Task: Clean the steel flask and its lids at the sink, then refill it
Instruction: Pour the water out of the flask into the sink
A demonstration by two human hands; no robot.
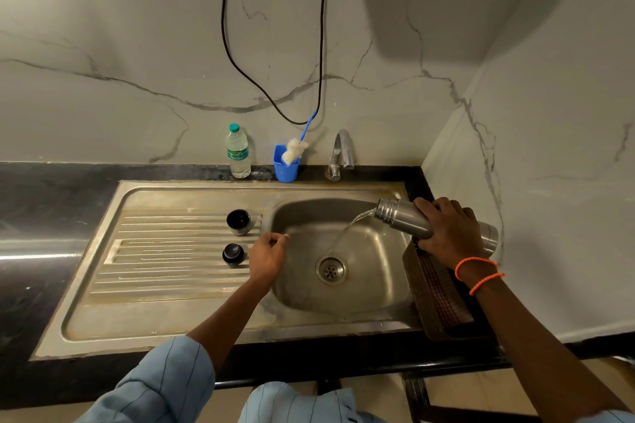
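My right hand (pixel 448 232) grips the steel flask (pixel 402 216) around its middle. The flask lies nearly level over the right rim of the sink basin (pixel 378 282), mouth pointing left, and a thin stream of water runs from it down toward the drain (pixel 331 270). My left hand (pixel 268 256) hovers over the basin's left rim with fingers loosely curled and holds nothing. Two lids stand on the ribbed drainboard (pixel 171 271): a steel cup lid (pixel 238 221) with a dark inside, and a black stopper (pixel 233 254) in front of it, just left of my left hand.
At the back wall stand a plastic water bottle (pixel 237 153), a blue holder (pixel 285 166) with a bottle brush (pixel 296 148), and the tap (pixel 342 154). A brown woven tray (pixel 434 302) lies right of the sink. Black cables (pixel 275 103) hang down the wall.
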